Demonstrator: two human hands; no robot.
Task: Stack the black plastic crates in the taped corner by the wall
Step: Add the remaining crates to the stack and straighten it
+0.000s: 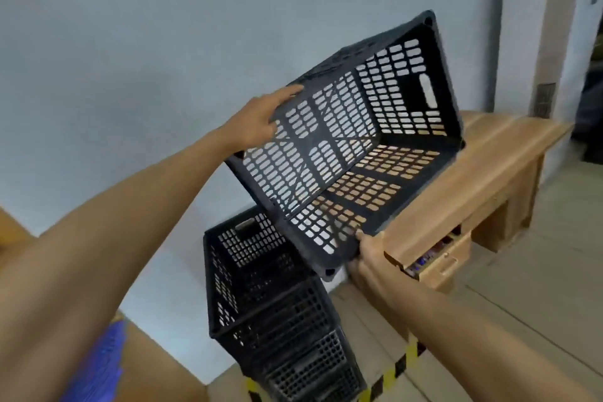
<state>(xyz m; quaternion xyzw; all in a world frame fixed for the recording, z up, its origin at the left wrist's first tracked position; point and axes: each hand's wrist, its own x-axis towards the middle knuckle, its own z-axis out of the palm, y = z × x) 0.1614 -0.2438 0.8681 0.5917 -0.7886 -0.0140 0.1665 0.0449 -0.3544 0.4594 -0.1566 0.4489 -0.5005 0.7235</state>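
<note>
I hold a black perforated plastic crate (352, 147) in the air, tilted so its open side faces me. My left hand (261, 117) grips its upper left rim. My right hand (370, 250) grips its lower rim near the bottom corner. Below it, against the pale wall, stands a stack of black crates (277, 313), the top one open and empty. Yellow-and-black tape (391, 372) runs along the floor beside the stack. The held crate hangs above and to the right of the stack, apart from it.
A wooden bench-like cabinet (483, 173) stands against the wall right of the stack, with a drawer partly open under it. A brown box with a purple item (107, 362) sits at lower left. A doorway lies at far right.
</note>
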